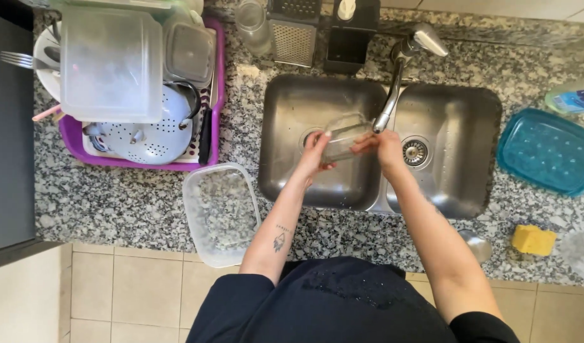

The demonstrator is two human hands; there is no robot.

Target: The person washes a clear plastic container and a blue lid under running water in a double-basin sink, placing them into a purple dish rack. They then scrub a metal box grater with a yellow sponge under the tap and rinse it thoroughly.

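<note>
Container [344, 135], clear plastic, sits over the left basin of the double sink [457, 121], under the faucet [403, 63]. Purple rack [217, 95] holds tubs and a colander [153, 133]. Clear lid [221, 213] and blue lid [546, 151] lie on the counter. Left hand [314, 154] and right hand [384, 145] grip the container's ends, fingers curled. Yellow sponge [533, 240] sits right.

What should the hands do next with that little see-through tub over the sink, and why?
Probably tilt the small clear plastic container to drain into the left steel sink basin: both the left hand and right hand hold it under the chrome tap.
</note>
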